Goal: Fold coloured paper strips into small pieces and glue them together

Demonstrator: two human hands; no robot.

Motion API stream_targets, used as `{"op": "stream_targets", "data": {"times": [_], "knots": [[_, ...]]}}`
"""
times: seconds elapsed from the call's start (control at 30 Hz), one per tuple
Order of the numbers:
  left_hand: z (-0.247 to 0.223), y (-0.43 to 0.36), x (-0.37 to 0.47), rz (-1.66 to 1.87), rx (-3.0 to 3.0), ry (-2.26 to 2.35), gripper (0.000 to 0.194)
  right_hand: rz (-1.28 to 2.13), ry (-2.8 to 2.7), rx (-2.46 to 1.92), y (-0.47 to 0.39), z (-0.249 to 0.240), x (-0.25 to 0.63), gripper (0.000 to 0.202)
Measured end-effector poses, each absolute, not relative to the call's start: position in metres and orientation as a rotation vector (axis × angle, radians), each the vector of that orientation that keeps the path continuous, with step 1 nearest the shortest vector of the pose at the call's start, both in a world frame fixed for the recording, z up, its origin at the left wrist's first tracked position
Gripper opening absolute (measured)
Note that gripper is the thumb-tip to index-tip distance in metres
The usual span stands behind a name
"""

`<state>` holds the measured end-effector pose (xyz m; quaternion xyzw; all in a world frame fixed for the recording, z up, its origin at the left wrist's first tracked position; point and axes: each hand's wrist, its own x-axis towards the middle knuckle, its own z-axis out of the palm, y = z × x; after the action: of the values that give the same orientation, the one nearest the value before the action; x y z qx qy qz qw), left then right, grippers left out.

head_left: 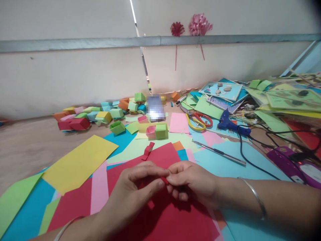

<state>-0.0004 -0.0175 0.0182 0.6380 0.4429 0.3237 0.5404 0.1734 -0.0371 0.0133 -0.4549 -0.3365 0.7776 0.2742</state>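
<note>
Head view: right hand pinches small red paper.

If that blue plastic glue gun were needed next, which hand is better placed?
Probably the right hand: the blue plastic glue gun lies off rightward, nearer it than the left hand. Both hands are busy with a small red paper piece.

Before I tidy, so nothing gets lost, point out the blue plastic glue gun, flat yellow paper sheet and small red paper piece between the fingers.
Glue gun (227,123): head view, body.
Yellow paper sheet (79,164): head view, middle.
Red paper piece (164,180): head view, exposed part.
</note>
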Motion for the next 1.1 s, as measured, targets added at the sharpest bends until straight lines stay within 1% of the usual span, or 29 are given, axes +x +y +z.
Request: {"op": "stream_targets", "data": {"times": [0.07,0.1,0.13,0.17,0.23,0.27,0.3,0.33,0.4,0.47,0.5,0.57,0.67,0.7,0.77,0.83,0.9,1.1], "knots": [[0.018,-0.016,-0.001,0.789,1.588,1.021,0.007,2.109,-0.976,-1.228,-0.037,0.014,0.175,0.019],[0.018,-0.016,-0.001,0.799,1.597,1.023,0.006,2.072,-1.082,-1.241,-0.037,0.015,0.176,0.020],[0.018,-0.015,-0.001,0.801,1.582,1.042,0.005,1.954,-1.249,-1.269,-0.037,0.015,0.177,0.021],[0.017,-0.015,-0.001,0.799,1.554,1.073,0.004,1.743,-1.462,-1.300,-0.038,0.014,0.179,0.022],[0.017,-0.015,0.000,0.766,1.479,1.140,0.007,1.120,-1.862,-1.284,-0.040,0.011,0.183,0.021],[0.017,-0.016,0.000,0.742,1.439,1.168,0.010,0.819,-1.992,-1.227,-0.041,0.009,0.184,0.020],[0.018,-0.016,0.000,0.712,1.403,1.186,0.013,0.589,-2.069,-1.156,-0.042,0.006,0.185,0.020],[0.018,-0.016,0.000,0.686,1.372,1.196,0.016,0.450,-2.116,-1.090,-0.043,0.003,0.186,0.020],[0.019,-0.017,0.001,0.643,1.323,1.204,0.020,0.351,-2.149,-1.009,-0.044,-0.002,0.187,0.022],[0.020,-0.018,0.002,0.635,1.286,1.211,0.022,0.390,-2.107,-0.994,-0.045,-0.003,0.187,0.020],[0.020,-0.018,0.002,0.648,1.273,1.214,0.022,0.463,-2.061,-1.009,-0.044,-0.002,0.187,0.017],[0.020,-0.017,0.003,0.686,1.251,1.210,0.023,0.746,-1.902,-1.087,-0.043,0.003,0.186,0.014],[0.018,-0.017,0.002,0.702,1.217,1.185,0.026,1.332,-1.509,-1.196,-0.040,0.013,0.183,0.011],[0.018,-0.017,0.002,0.686,1.208,1.178,0.027,1.476,-1.386,-1.205,-0.039,0.015,0.182,0.009],[0.017,-0.016,0.001,0.651,1.199,1.174,0.028,1.626,-1.241,-1.210,-0.037,0.017,0.180,0.006],[0.016,-0.016,0.001,0.611,1.213,1.175,0.027,1.646,-1.234,-1.213,-0.036,0.016,0.180,0.004],[0.015,-0.016,0.001,0.604,1.235,1.184,0.024,1.585,-1.318,-1.218,-0.037,0.014,0.181,0.003],[0.015,-0.019,0.000,0.622,1.349,1.216,0.018,1.197,-1.614,-1.275,-0.039,0.011,0.184,0.007]]}}
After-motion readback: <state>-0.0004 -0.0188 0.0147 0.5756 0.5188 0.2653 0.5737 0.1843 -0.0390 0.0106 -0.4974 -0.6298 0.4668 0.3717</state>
